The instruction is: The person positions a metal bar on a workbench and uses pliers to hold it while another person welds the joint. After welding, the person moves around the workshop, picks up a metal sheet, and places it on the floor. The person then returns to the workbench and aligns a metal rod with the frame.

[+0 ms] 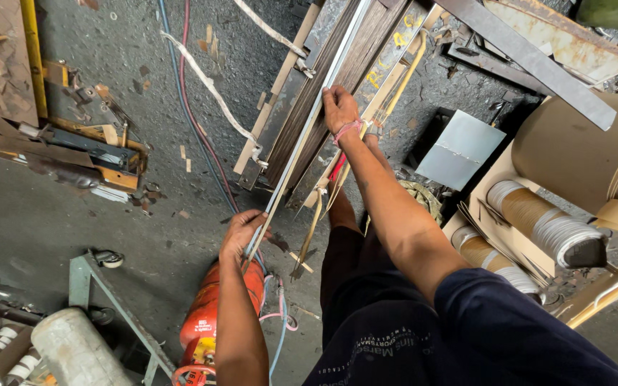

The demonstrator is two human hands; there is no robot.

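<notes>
Far left: scrap wood and metal offcuts (87, 154) are piled on the grey concrete floor (30, 221). Bottom left, a pale cylindrical drum (73, 350) lies beside a green-grey angle-iron frame (119, 307). An orange-red gas cylinder (212, 314) lies on the floor under the left forearm, with blue and red hoses (191, 114) running up past it.

The left hand (243, 230) is closed around the lower end of a long thin pale metal strip (302, 143). The strip runs diagonally up-right along the edge of a stack of dark brown laminate-faced boards (337, 78) that lies on the floor.

The right hand (339, 109) is pressed on the upper part of the stack, fingers curled over the strip; a red thread band is worn on the wrist. Whether the strip is fully gripped there cannot be told.

Right of the arm a flat grey sheet-metal square (459, 149) lies near rolls of brown paper with white cores (545, 225). A rusty steel flat bar (531, 61) crosses the top right.
</notes>
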